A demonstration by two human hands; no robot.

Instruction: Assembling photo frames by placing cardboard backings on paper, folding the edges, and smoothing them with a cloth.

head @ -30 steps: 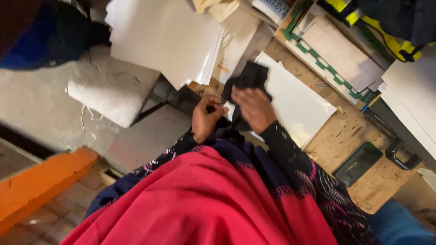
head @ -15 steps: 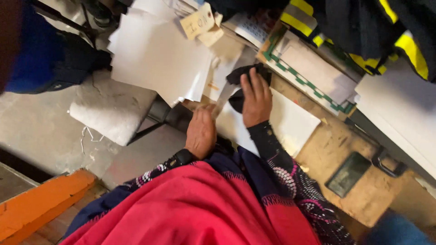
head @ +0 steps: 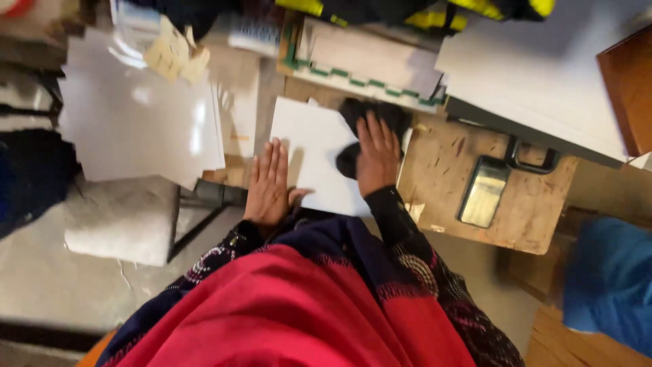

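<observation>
Closest to the camera is a big red cloth over the person's body, with dark patterned sleeves on both arms. Just past the sleeves are the two hands.

The left hand lies flat and spread wide, fingers straight, holding nothing. Its palm and thumb press on the near left edge of a white board, and some fingers reach over the edge onto the wooden table under it.

The right hand is flat too, with fingers together, pressing down on a black cloth. The cloth is under and just past this hand, on the far right part of the white board. The white board sits between and under both hands.

To the right of the right hand, a bit apart, a small shiny metal tray with a black handle lies on the table.

To the left of the left hand, a stack of big white sheets lies slanted, and below it a grey cushion is seen.

Beyond the right hand is a flat panel with green marks along its edge, and a wide white slab lies farther right
</observation>
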